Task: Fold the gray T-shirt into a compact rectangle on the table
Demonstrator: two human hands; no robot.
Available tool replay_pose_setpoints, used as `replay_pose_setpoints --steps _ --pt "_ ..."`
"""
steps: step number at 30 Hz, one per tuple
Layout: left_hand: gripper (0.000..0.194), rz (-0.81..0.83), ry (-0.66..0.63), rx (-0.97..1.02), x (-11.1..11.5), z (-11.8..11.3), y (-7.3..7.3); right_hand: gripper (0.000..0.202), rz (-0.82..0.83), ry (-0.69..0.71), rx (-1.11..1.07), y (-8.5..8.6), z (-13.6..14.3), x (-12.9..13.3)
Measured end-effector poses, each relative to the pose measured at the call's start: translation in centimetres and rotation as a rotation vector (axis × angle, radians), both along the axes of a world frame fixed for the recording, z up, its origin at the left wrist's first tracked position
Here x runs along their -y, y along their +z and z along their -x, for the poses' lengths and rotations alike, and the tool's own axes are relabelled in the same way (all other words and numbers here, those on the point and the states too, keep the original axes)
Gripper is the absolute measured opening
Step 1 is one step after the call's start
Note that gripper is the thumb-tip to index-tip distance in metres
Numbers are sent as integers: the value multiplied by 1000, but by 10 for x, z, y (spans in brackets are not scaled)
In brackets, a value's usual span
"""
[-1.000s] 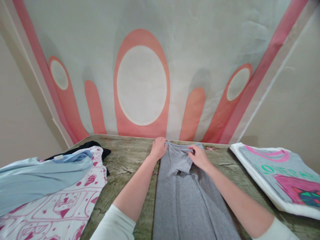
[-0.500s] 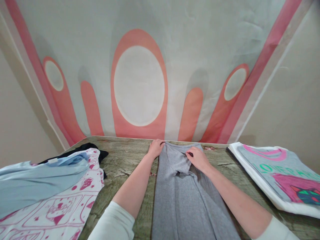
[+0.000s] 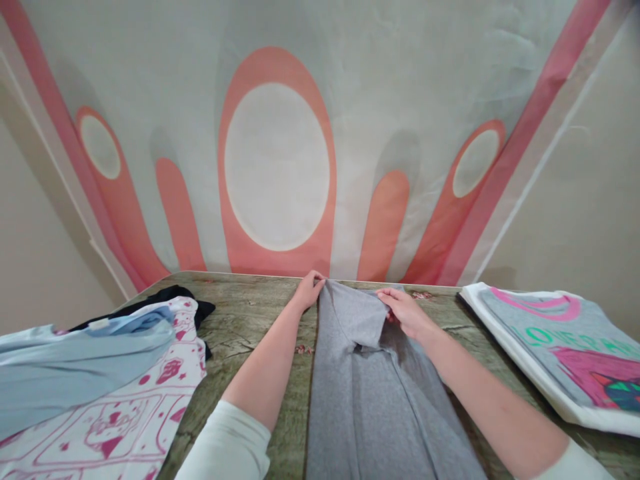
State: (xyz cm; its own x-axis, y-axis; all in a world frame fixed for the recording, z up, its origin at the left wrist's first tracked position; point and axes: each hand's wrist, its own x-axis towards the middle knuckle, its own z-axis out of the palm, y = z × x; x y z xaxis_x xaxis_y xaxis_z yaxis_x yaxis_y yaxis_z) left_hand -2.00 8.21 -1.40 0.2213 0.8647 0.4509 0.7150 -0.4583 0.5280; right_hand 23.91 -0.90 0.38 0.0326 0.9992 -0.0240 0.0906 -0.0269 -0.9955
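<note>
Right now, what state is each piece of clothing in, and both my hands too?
Gray garment: partly folded, sleeve laid over it.
Left hand: pinching its far left corner.
Right hand: pinching its sleeve.
Light blue garment: loosely laid, rumpled.
Pink-printed white garment: spread under the blue one.
Black garment: mostly covered.
Pink-collared shirt: folded, print up.
White garment beneath it: mostly covered.

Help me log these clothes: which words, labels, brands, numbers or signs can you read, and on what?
"LOVEPA…", in green on the gray shirt with the pink collar; the ending is unclear at the picture's edge.
Pale neck label on the light blue garment: too small and blurred to read.
No other text is readable.
</note>
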Motion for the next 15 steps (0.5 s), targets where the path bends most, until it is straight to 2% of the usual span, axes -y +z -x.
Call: replay_pose_setpoints --steps 2,4,7,10,13,15 --pt "16 1 5 12 2 0 3 22 102 48 -71 1 -3 0" --pt "14 4 6 5 5 -1 5 19 97 12 24 -2 -7 -2" --pt "9 0 8 -29 10 -3 8 13 -88 -90 392 -9 -15 -7" --pt "13 -27 30 -64 18 -8 14 13 -313 -110 708 -11 -20 -10" --pt "19 -89 13 -147 25 -17 21 19 -401 -50 841 -5 -19 -6" --pt "20 -108 -60 -217 29 -24 24 27 -406 7 869 -1 -17 -2"
